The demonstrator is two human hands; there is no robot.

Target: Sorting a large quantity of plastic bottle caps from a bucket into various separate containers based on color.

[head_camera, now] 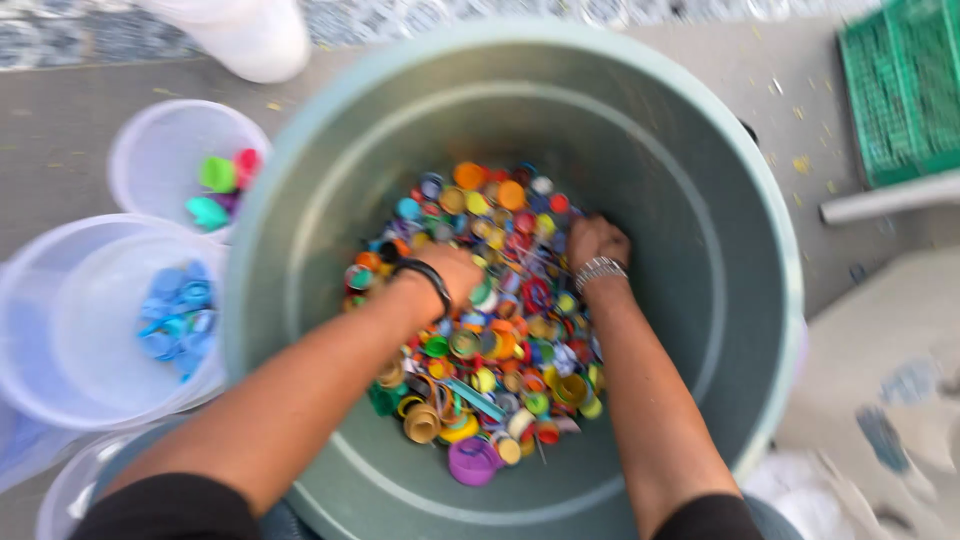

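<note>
Here, both hands reach into a large grey-green round plastic tub [700, 250] whose bottom holds a heap of small multicoloured plastic bottle caps and rings [490, 340]. The left hand [455, 275] and right hand [597, 240] lie knuckles-up, fingers buried in the heap, so whether they grasp anything cannot be told. The caps look light, stiff and smooth, likely best pinched at the rim or scooped; clear round tubs [60, 330] of sorted blue, green and pink caps stand just beside, at left.

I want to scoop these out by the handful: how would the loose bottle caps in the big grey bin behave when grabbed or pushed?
The bottle caps look like small, hard plastic, so probably stiff and light. They lie loose in the grey bin, so they would likely slide and spill from a handful. The round ones may roll. Both the left hand and right hand are buried among them.
</note>
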